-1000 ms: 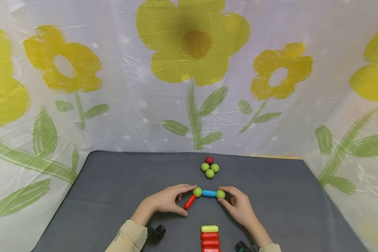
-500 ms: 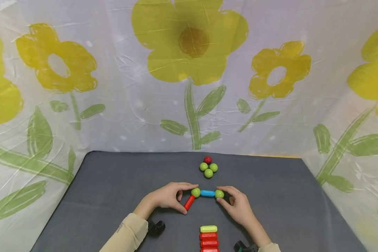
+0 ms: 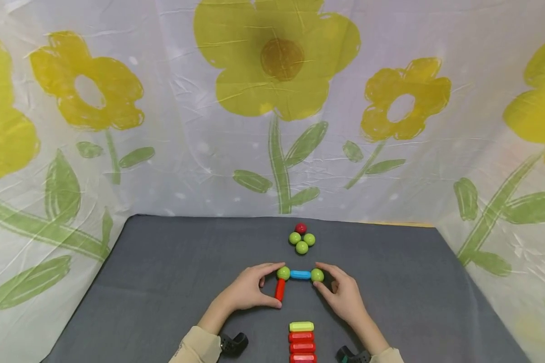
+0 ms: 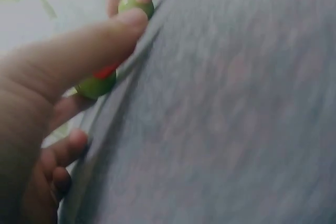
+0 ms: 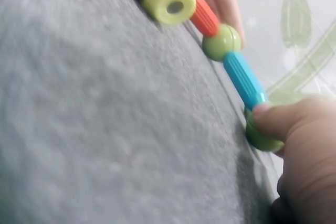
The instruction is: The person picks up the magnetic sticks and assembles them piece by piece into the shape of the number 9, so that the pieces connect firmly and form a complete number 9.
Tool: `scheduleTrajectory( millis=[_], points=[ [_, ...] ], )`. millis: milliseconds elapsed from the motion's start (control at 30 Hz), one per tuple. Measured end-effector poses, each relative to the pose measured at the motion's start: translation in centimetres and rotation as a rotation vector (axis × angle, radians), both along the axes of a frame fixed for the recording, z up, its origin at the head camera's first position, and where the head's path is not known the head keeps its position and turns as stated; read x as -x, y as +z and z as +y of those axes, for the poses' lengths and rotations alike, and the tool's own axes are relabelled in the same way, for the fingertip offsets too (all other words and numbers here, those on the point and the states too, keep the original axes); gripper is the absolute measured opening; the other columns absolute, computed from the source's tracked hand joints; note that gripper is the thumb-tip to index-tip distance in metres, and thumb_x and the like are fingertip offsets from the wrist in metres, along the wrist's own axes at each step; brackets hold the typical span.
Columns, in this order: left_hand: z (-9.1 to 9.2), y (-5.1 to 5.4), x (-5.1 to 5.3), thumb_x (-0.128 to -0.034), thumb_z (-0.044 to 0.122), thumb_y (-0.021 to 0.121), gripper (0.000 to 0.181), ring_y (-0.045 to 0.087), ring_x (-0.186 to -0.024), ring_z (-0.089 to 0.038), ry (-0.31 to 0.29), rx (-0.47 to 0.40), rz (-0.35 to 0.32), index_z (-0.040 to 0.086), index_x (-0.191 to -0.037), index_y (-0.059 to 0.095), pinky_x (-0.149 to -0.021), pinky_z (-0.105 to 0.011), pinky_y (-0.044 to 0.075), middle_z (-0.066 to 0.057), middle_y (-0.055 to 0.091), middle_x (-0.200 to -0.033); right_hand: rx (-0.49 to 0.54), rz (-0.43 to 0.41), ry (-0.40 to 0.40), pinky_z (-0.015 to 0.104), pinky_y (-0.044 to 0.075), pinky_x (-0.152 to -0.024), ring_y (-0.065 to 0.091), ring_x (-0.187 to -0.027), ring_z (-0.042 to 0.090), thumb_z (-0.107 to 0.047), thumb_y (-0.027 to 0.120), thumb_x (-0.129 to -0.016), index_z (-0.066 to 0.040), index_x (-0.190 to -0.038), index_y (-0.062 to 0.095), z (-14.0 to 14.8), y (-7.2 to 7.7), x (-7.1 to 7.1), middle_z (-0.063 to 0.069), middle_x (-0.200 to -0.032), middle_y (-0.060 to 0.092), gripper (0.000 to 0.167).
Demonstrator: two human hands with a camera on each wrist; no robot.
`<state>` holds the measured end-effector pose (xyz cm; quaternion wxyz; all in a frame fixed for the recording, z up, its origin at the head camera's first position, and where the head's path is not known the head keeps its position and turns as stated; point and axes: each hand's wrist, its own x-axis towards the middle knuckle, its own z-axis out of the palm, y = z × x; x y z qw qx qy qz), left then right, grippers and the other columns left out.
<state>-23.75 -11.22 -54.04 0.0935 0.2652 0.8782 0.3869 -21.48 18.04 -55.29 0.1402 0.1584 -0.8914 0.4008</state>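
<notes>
A blue rod [image 3: 301, 275] lies crosswise on the table, joined to a green ball at each end. From the left green ball [image 3: 283, 273] a red rod [image 3: 279, 290] extends toward the person. My left hand [image 3: 245, 288] spans that ball and rod, index fingertip at the ball and thumb at the rod's near end. The right green ball [image 3: 317, 275] is pinched between thumb and index finger of my right hand [image 3: 343, 291]. The left wrist view has the left thumb [image 4: 89, 51] covering much of the red rod. In the right wrist view the blue rod [image 5: 244, 80] is plainly visible.
Beyond the hands, a red ball [image 3: 301, 228] sits with several green balls [image 3: 302, 247]. Nearer the person lies a row of rods: a yellow one [image 3: 302, 326] at its far end, then several red ones [image 3: 302, 347]. A flower-printed curtain [image 3: 186, 151] borders the dark table [image 3: 186, 252].
The red rod has swung right at its near end, from a slant to almost straight toward the person, together with the left thumb. The right hand keeps its pinch on the ball.
</notes>
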Motion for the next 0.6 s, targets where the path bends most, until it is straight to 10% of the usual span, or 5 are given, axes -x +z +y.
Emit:
scheduleTrajectory(
  millis=[600],
  points=[
    [0.73, -0.92, -0.76, -0.0786, 0.057, 0.091, 0.096, 0.047, -0.081, -0.009, 0.084, 0.038, 0.096, 0.026, -0.16, 0.05, -0.088, -0.042, 0.033, 0.001, 0.059, -0.152, -0.014, 0.011, -0.079, 0.021, 0.032, -0.048, 0.027, -0.047, -0.002, -0.012, 0.092, -0.084, -0.013, -0.125, 0.077, -0.38, -0.07, 0.04, 0.0, -0.109, 0.074, 0.043]
  ],
)
